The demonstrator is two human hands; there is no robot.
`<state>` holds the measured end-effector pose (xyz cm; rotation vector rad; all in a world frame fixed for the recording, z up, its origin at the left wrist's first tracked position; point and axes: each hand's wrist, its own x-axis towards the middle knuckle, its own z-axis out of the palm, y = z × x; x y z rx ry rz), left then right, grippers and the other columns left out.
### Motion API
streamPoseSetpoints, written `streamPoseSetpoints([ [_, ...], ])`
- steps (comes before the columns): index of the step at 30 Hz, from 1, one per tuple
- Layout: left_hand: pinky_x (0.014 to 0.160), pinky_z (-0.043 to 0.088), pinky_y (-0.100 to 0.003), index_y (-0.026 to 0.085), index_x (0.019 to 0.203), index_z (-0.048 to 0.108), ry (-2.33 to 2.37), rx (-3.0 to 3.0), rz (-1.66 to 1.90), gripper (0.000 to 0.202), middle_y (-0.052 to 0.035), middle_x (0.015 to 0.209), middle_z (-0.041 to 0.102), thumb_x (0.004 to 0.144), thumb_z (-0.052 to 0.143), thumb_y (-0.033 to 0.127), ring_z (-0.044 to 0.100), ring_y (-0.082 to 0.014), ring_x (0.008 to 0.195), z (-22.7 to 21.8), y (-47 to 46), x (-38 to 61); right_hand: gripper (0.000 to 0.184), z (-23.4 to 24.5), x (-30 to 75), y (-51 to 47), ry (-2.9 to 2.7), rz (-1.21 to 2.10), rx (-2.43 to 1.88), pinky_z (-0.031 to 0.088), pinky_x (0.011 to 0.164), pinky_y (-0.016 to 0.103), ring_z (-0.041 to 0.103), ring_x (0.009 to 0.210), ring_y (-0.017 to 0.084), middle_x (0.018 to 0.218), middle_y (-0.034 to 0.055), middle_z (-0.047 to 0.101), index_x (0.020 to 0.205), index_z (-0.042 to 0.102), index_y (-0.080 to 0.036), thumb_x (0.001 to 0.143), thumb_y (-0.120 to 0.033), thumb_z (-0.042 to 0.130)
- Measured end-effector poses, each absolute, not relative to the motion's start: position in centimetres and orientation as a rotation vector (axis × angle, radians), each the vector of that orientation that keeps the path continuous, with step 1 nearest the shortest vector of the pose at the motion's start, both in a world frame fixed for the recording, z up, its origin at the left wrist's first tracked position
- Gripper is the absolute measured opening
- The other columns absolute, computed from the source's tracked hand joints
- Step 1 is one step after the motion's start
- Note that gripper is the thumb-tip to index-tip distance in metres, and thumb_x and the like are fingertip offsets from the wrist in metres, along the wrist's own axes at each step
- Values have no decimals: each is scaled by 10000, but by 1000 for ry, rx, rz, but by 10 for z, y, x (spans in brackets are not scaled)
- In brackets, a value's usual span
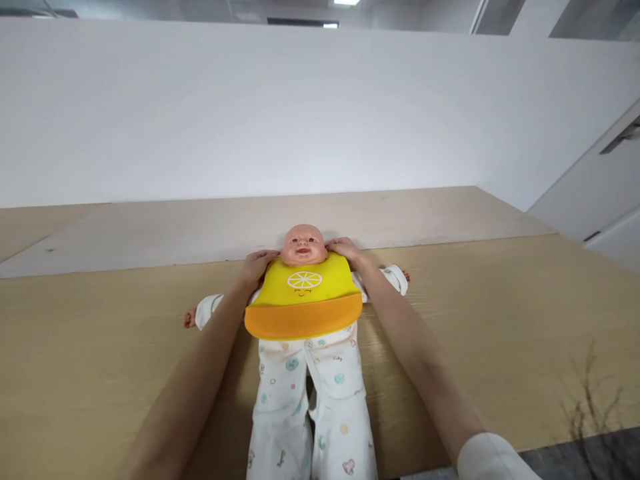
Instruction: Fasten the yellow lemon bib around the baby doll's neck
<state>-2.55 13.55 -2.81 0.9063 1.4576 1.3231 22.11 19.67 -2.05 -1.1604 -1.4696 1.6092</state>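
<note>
The bib (327, 283) already lies across the chest of the doll (303, 241), face-up on the table (480, 320); any closure behind the neck is hidden. Your left hand (257, 265) and right hand (345, 248) curl beside the neck, pinching or not, I can't tell.

The bib (325, 283) hides the chest of the doll (303, 245), whose feet the bottom edge cuts off — the twigs (593, 405) at lower right are blurred.
</note>
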Motion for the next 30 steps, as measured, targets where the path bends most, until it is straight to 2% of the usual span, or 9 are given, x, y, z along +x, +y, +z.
streamPoseSetpoints([
  [4,397,239,-203,103,1168,645,1544,1030,1279,606,93,436,435,601,704,309,375,-85,397,-11,116,-29,77,-11,233,177,-1473,1496,-1258,312,437,190,445,453,89,507,-43,477,796,585,-139,763,-206,565],
  [6,408,241,-203,118,1284,586,1597,1134,1233,686,92,466,434,640,691,332,383,-86,419,-2,102,-31,135,-2,245,161,-1479,1425,-1287,286,428,184,431,448,83,513,-54,467,898,594,-149,783,-215,568],
  [8,439,296,-208,152,1305,575,1623,1200,1192,687,66,547,502,665,690,372,441,-94,470,4,87,-34,229,7,258,142,-1485,1371,-1268,317,448,175,470,491,83,569,-46,515,1013,588,-159,794,-226,573],
  [10,479,352,-218,191,1286,588,1619,1225,1162,655,39,639,564,681,690,420,499,-108,534,8,71,-36,284,13,271,123,-1487,1362,-1220,375,493,172,528,570,88,666,-24,579,1058,580,-166,789,-256,590],
  [14,555,426,-231,212,1193,611,1629,1143,1197,563,5,763,630,686,692,442,584,-143,671,11,38,-35,284,7,289,87,-1478,1421,-1171,426,539,182,552,621,93,742,-8,613,947,570,-170,731,-334,654],
  [18,515,415,-225,198,1094,610,1597,991,1286,496,28,664,603,657,719,405,559,-139,604,11,7,-27,391,-10,292,56,-1343,1497,-1119,402,489,200,509,524,95,646,-29,579,911,526,-180,667,-422,713],
  [22,472,378,-192,172,941,631,1339,880,1377,430,24,695,606,623,781,419,534,-99,576,2,-14,-22,466,-18,290,33,-1157,1586,-991,341,456,181,500,502,93,602,-38,566,909,483,-197,657,-486,748],
  [26,423,333,-193,179,933,635,1201,883,1409,390,36,657,588,669,759,439,500,-84,502,-15,-23,-23,514,-25,288,26,-1189,1535,-963,326,452,180,525,501,112,558,-42,557,1021,490,-201,685,-515,721],
  [30,432,381,-232,168,718,592,1297,886,1366,340,4,581,586,671,694,490,516,-120,472,-32,-24,-24,506,-36,290,27,-1259,1421,-1078,331,449,193,529,491,121,594,-44,578,1008,456,-208,707,-561,656],
])
